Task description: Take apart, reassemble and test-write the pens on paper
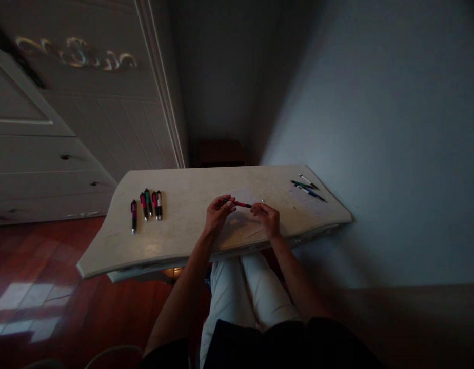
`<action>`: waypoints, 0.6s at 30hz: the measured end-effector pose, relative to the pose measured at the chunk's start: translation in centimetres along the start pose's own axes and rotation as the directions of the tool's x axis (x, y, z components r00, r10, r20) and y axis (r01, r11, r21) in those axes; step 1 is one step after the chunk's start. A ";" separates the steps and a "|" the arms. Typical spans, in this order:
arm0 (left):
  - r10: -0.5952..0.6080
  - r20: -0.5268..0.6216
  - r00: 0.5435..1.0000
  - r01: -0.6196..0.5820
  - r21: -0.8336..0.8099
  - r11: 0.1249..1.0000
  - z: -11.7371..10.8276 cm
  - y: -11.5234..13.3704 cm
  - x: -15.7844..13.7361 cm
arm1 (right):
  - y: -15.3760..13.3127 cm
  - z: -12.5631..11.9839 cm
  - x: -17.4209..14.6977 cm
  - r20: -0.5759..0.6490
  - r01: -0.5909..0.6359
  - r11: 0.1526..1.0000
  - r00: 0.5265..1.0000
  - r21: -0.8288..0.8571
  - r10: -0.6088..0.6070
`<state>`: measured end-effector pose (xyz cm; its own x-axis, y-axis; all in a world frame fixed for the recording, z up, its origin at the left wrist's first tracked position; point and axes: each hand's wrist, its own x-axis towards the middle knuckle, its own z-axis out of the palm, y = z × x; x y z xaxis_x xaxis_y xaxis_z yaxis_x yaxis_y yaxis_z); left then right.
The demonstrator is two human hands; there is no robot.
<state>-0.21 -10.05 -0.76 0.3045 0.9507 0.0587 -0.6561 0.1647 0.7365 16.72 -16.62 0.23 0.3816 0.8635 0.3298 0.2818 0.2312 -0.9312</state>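
Observation:
My left hand [217, 214] pinches one end of a slim red and black pen [242, 204] over the front middle of the table. At the pen's other end, my right hand [268, 219] has its fingers closed around the dark tip. The pen lies roughly level between both hands, and its ends are partly covered by my fingers. Just beyond the right hand is a small shiny piece [263, 201], too small to name. Beneath my hands rests a pale sheet of paper [242, 193].
The white table [183, 205] has a purple pen [134, 217] and several red, green and white pens [149, 202] at left. At right, a white pen [308, 181], a green pen [300, 184] and a blue pen [311, 192] lie by written paper [312, 204]. A wall [394, 154] borders the right.

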 end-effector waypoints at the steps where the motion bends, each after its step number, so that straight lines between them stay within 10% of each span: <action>1: -0.009 -0.004 1.000 0.009 -0.016 1.000 0.0 0.1 0.0 | -0.1 0.1 -0.2 -0.001 0.018 1.000 1.000 -0.005 -0.018; 18: -0.084 0.071 0.994 0.085 -0.011 0.996 0.3 0.9 -0.2 | 0.0 0.2 -0.5 -0.066 -0.001 1.000 0.998 0.025 0.002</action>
<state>-0.60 -10.17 0.09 0.4063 0.9127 0.0443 -0.6355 0.2474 0.7314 16.36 -17.00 -0.02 0.4394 0.8326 0.3372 0.2593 0.2418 -0.9350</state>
